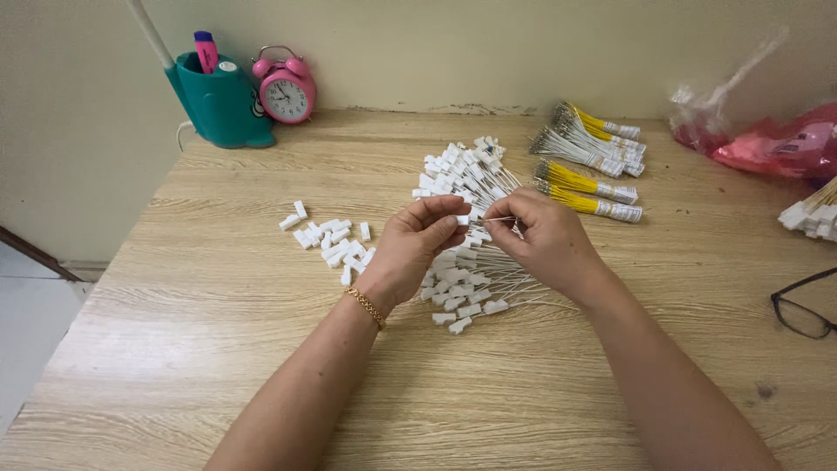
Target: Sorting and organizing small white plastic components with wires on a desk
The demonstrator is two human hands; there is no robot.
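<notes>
Wood-grain tabletop (218, 349): the left hand (417, 249) is pinching a white plastic cap (463, 220) while the right hand (545, 237) is gripping a thin wire (499, 219), threading it in above finished pieces (471, 279), loose caps (336, 240) lying left; careful alignment appears needed next.

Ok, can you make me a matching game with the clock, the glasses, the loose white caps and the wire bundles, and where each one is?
Things:
1. alarm clock
2. glasses
3. loose white caps
4. yellow-banded wire bundles

Places:
A. right edge of the table
B. left of the left hand
C. back left, by the teal holder
D. back, right of centre

Pairs: 1-C, 2-A, 3-B, 4-D
</notes>
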